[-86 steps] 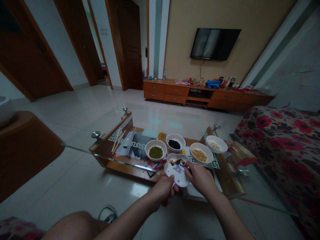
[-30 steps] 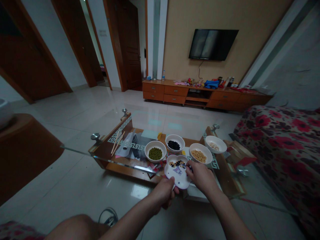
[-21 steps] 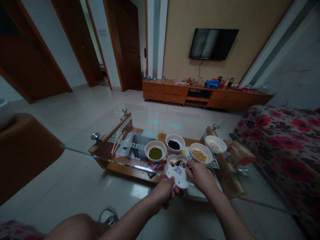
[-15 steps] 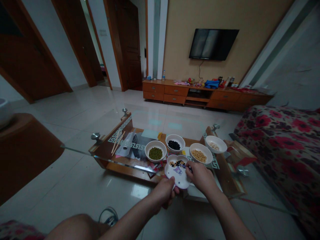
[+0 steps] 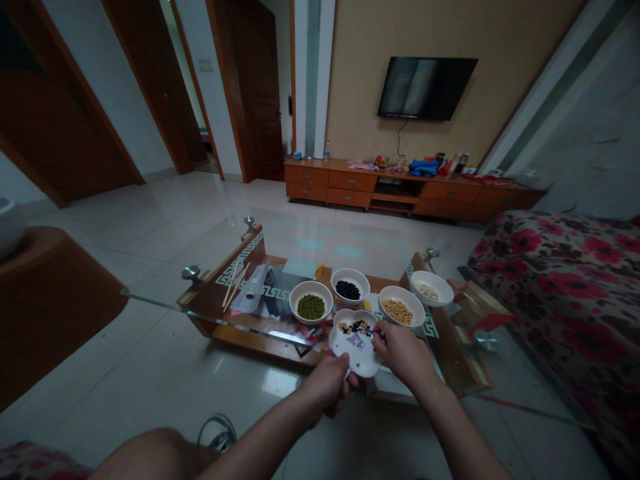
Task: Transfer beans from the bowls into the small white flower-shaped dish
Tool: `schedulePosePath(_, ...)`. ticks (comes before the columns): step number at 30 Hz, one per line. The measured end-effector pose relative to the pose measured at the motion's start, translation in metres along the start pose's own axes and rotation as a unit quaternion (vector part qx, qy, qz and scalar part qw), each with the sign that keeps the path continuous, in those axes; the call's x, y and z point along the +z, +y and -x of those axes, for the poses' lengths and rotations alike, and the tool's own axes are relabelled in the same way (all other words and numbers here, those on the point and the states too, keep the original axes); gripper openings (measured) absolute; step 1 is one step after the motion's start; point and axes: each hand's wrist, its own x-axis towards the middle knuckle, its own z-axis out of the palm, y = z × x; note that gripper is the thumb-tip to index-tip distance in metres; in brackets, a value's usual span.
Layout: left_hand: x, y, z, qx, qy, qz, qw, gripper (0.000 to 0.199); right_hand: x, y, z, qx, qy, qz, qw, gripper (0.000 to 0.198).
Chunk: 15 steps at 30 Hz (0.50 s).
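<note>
My left hand [image 5: 333, 381] grips the near edge of a white scalloped plate [image 5: 367, 363] with a purple cartoon figure on it, thumb on the rim. Mixed black and yellowish beans [image 5: 354, 327] lie at the plate's far side. My right hand [image 5: 403, 350] is closed over the plate's right side, pinching a thin dark purple utensil [image 5: 370, 331] whose tip reaches the beans; its kind is unclear. Beyond the plate stand white bowls of green beans [image 5: 311, 307], black beans [image 5: 348, 290] and yellow beans [image 5: 397, 311]. A fourth bowl [image 5: 440, 287] holds pale pieces.
The bowls stand on a glass-topped coffee table [image 5: 210, 317]. Two wooden chopsticks [image 5: 236, 287] and a clear plastic item [image 5: 256, 287] are at its left. A floral-covered sofa [image 5: 560, 280] is on the right, a wooden stool-like seat [image 5: 50, 280] on the left. Ahead is a TV cabinet [image 5: 350, 181].
My right hand has shifted very slightly to the right along with the utensil. The plate, my left hand and the bowls stay nearly where they were.
</note>
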Motion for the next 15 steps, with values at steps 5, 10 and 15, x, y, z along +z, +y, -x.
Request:
schedulePosePath(5, -0.0005, -0.0037, -0.0047, 0.009, 0.002, -0.001, 1.0, 0.05, -0.0009, 0.0009, 0.0002, 0.002, -0.008, -0.001, 1.0, 0.026)
schedulePosePath(10, 0.0001, -0.0019, -0.0024, 0.005, 0.004, -0.01, 1.0, 0.051, 0.0008, 0.0027, 0.0005, 0.004, -0.002, -0.002, 1.0, 0.026)
schedulePosePath(15, 0.0009, -0.0005, -0.001, 0.008, 0.01, -0.018, 1.0, 0.056, 0.0002, 0.0032, 0.0011, 0.006, -0.005, -0.008, 1.0, 0.027)
